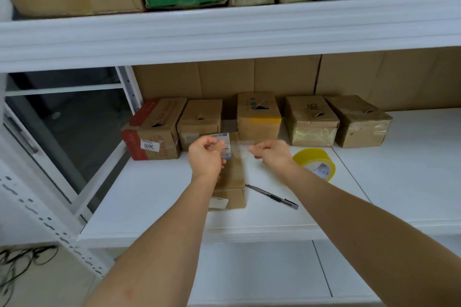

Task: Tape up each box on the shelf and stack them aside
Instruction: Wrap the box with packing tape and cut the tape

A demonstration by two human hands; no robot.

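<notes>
At the far left of the back row on the shelf [154,207] stands a red-printed box [152,132], pushed back with four plainer boxes so the front stays free as working room. Their top flaps look torn or lifted at the seam, so they probably wait for taping.

The box in hand [230,177] lies pulled forward, lengthwise toward the person, where both arms reach over it. The left hand [205,154] hovers over its far left corner, thumb and forefinger pinched narrow on one end of a clear tape strip [239,148]. The strip runs rightward across the far end of the box to the right hand [272,154], pinched on the other end in the same way. Held taut between the two grips, it can likely come down flat, without wrinkles.

A utility knife [272,195] lies just right of the box, touching nothing, handy for cutting. Further right the yellow tape roll [314,163] rests on the shelf near the right wrist, close enough for the next strip.
</notes>
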